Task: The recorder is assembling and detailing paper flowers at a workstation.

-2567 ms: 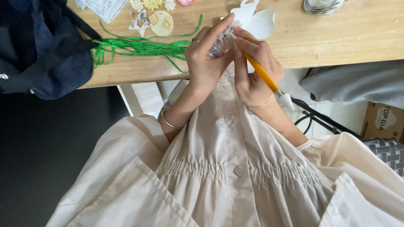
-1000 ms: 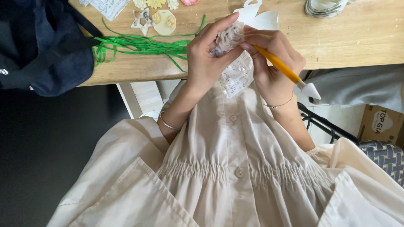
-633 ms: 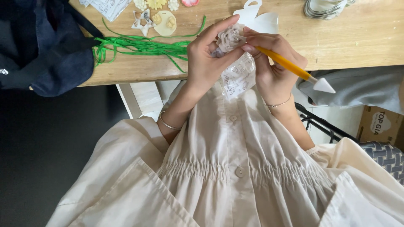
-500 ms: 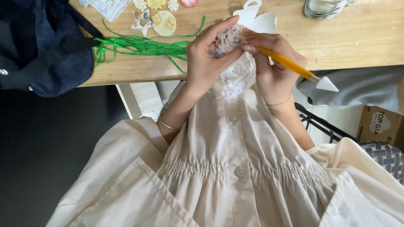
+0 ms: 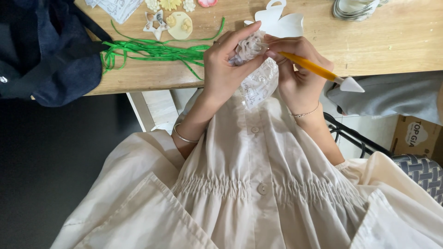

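While my left hand (image 5: 226, 69) pinches the pale rosette (image 5: 249, 46) just over the near edge of the wooden table (image 5: 397, 41), my right hand (image 5: 297, 76), gripping the yellow sculpting tool (image 5: 314, 69), has swung its white tip outward, point still working the petals.

Pale ruffled flower piece (image 5: 249, 46), on clear plastic sheet (image 5: 259, 83), at desk's near edge; yellow-handled tool (image 5: 314, 69), white cone tip pointing right.
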